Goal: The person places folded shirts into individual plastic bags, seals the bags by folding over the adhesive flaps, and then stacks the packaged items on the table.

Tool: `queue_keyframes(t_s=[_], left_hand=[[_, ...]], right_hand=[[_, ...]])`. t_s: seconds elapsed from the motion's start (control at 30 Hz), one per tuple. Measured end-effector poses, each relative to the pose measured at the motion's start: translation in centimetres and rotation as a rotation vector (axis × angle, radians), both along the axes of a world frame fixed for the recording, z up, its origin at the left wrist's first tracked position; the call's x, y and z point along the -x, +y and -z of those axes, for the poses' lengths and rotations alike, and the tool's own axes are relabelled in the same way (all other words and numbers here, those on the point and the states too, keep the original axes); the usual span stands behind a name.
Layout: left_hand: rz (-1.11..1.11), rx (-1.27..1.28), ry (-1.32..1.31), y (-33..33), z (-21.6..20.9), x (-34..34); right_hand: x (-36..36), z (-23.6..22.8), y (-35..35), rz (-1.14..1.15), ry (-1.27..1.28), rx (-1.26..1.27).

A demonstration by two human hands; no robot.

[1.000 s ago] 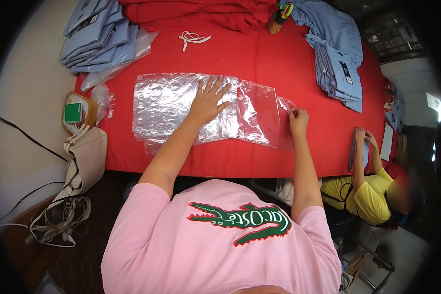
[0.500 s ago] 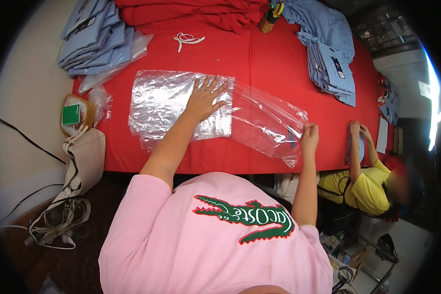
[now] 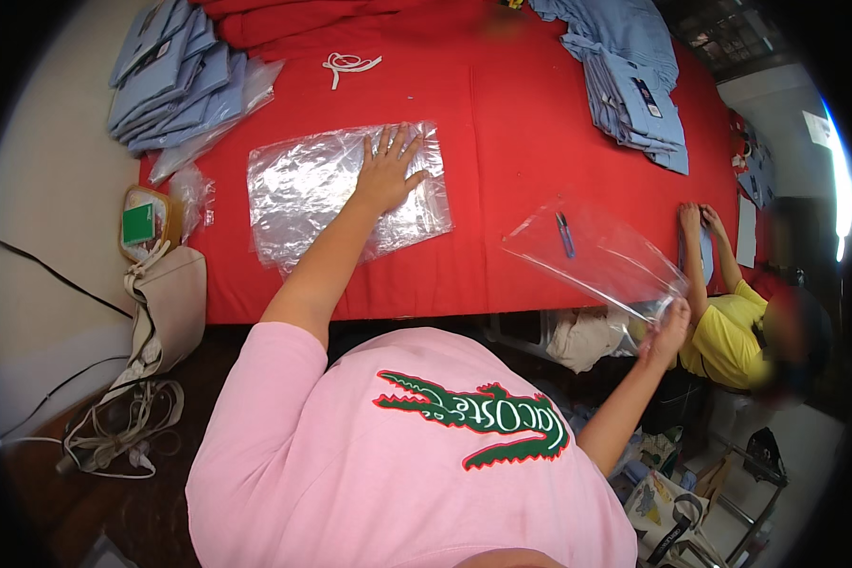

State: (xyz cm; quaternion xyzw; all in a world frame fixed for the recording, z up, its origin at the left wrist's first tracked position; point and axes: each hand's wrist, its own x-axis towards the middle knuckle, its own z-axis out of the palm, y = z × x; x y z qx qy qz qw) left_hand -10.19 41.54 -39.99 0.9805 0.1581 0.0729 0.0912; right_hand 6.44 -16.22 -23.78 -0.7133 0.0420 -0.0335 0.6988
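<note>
My left hand [image 3: 386, 178] lies flat with fingers spread on a stack of clear plastic bags [image 3: 298, 194] on the red-covered table. Off the table's front edge on the right, my right hand [image 3: 670, 329] is closed on the corner of a single clear plastic bag [image 3: 608, 263]. This bag stretches back over the table, apart from the stack. A small blue tool [image 3: 565, 235], perhaps a cutter or thread snips, shows under or through the held bag.
Folded blue garments stand in piles at the far left [image 3: 175, 80] and far right [image 3: 634, 104]. A white cord [image 3: 350, 64] lies beyond the stack. At left are a tub with a green item [image 3: 139, 223] and a beige bag [image 3: 175, 293]. A co-worker in yellow [image 3: 724, 336] handles something at right.
My right hand has moved right and toward me, pulling the single bag away from the stack. The blue tool now shows more fully. My left hand stays on the stack.
</note>
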Motion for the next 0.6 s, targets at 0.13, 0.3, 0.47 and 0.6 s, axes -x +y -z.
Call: queue_keyframes(t_s=[0.13, 0.3, 0.47, 0.6], left_hand=[[0.334, 0.229, -0.11, -5.5, -3.1, 2.4], [0.463, 0.107, -0.011, -8.7, 0.9, 5.4], [-0.09, -0.162, -0.073, 0.1, 1.7, 1.7], [-0.106, 0.018, -0.401, 3.1, -2.3, 1.1]], right_hand=[[2.5, -5.2, -4.3, 0.062, -0.163, -0.198], [4.6, -6.8, -4.4, 0.227, -0.11, -0.261], [3.6, -6.6, -4.6, 0.098, -0.236, -0.403], [5.6, -7.1, 5.6, -0.163, -0.23, -0.433]])
